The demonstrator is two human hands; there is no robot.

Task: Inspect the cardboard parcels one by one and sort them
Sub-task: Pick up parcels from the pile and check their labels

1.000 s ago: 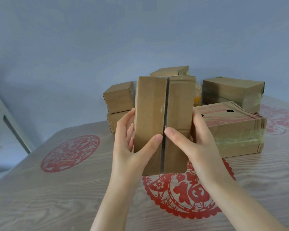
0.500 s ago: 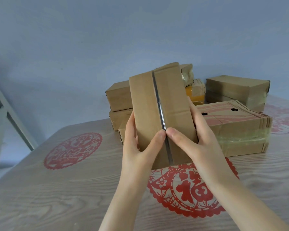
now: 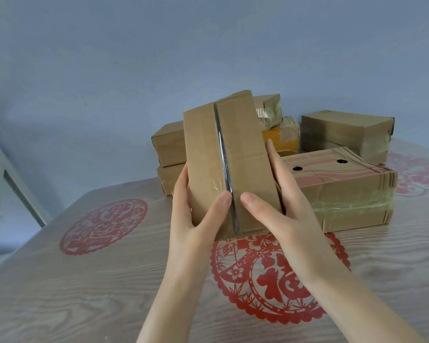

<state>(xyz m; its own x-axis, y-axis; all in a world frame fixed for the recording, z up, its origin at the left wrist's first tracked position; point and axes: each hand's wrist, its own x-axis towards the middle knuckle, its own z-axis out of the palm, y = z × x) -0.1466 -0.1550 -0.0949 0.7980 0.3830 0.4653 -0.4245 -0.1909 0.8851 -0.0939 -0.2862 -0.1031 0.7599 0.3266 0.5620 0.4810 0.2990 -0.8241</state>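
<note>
I grip the parcel (image 3: 229,164) at frame centre above the worktop (image 3: 84,280), left hand (image 3: 196,211) and right hand (image 3: 282,206) clamped on its sides, seam facing me for inspection.

The parcel (image 3: 203,157) I held was matt brown cardboard, with a strip of glossy clear tape (image 3: 224,174) along its centre seam. The desk (image 3: 72,293) had a smooth, pale wood-grain finish printed with flat red medallions (image 3: 278,280). Shiny plastic tape (image 3: 352,203) wrinkled around the creased cardboard carton (image 3: 332,186) behind.
</note>
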